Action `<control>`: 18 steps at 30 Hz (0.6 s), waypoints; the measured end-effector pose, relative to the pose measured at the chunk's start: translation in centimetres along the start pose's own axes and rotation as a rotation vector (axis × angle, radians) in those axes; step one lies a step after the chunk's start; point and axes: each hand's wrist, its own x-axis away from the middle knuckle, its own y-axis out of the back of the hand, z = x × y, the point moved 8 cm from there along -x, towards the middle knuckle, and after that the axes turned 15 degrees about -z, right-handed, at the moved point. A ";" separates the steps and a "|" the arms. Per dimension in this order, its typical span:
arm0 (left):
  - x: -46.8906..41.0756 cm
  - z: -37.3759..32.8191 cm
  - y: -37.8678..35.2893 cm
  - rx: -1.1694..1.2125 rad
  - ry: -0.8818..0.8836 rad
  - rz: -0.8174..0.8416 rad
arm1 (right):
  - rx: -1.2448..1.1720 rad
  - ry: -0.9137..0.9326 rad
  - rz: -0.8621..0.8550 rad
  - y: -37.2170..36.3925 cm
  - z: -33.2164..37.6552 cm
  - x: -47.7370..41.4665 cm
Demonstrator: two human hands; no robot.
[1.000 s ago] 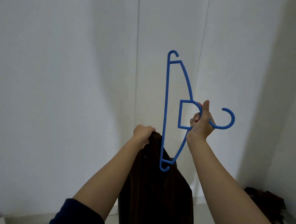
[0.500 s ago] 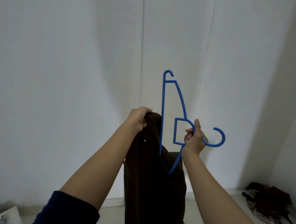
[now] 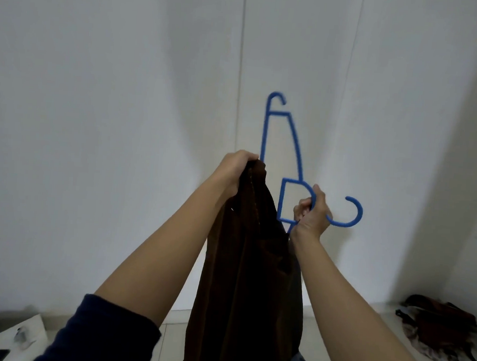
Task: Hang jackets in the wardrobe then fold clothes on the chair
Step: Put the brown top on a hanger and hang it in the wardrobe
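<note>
**Hanger sinks deeper into jacket**

Since the earlier frame, the hanger's point(image 3: 294, 156) lower arm has slid into the jacket point(image 3: 249, 264). Its long axis stands vertical at frame centre, hook pointing right. The right hand point(image 3: 312, 212) clamps its neck; the left hand point(image 3: 236, 169) grips the collar.

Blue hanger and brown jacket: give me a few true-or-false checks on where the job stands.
1. The right hand grips the blue hanger near its hook. True.
2. The left hand is empty. False: it holds up the brown jacket by its top.
3. The hanger's lower end goes down into the jacket. True.
4. The hanger's hook points straight up. False: it points right.
5. More clothing lies on the floor, right. True.
</note>
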 end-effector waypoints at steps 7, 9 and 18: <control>-2.8 1.9 5.9 -0.326 -0.109 -0.253 | 0.580 0.380 0.361 -1.5 1.9 -0.6; -3.1 2.8 6.5 -0.513 -0.176 -0.289 | 0.680 0.470 0.451 -2.4 2.8 -0.4; -3.1 3.3 5.6 -0.495 -0.217 -0.192 | 0.821 0.469 0.586 -3.0 6.2 -0.1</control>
